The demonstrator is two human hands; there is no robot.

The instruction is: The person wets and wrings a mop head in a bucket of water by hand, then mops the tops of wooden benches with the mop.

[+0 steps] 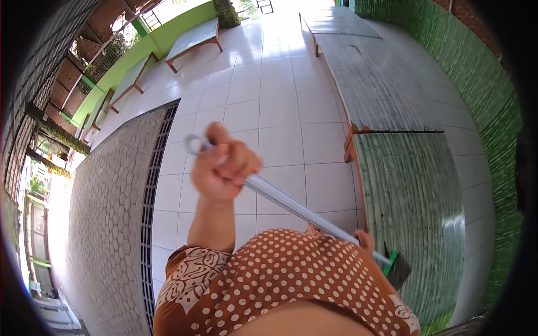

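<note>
A long pale-blue broom handle (302, 210) runs slantwise across my body, with a grey hanging ring (194, 144) at its upper end. My left hand (221, 165) is closed round the handle just below that ring, slightly blurred. Lower down on the right, my right hand (365, 241) grips the shaft; most of it is hidden behind the brown dotted clothing (291, 263). At the far end, a green piece and dark bristles of the broom head (397, 270) show over the green bench top, partly hidden. Whether the head touches the bench, I cannot tell.
Long low bamboo-topped benches (412, 213) line the right side, beside a green slatted wall (476, 61). White floor tiles (280, 140) lie ahead. To the left are a drain grate (151, 185), hexagonal paving (106, 196) and several low tables (193, 40) along a green wall.
</note>
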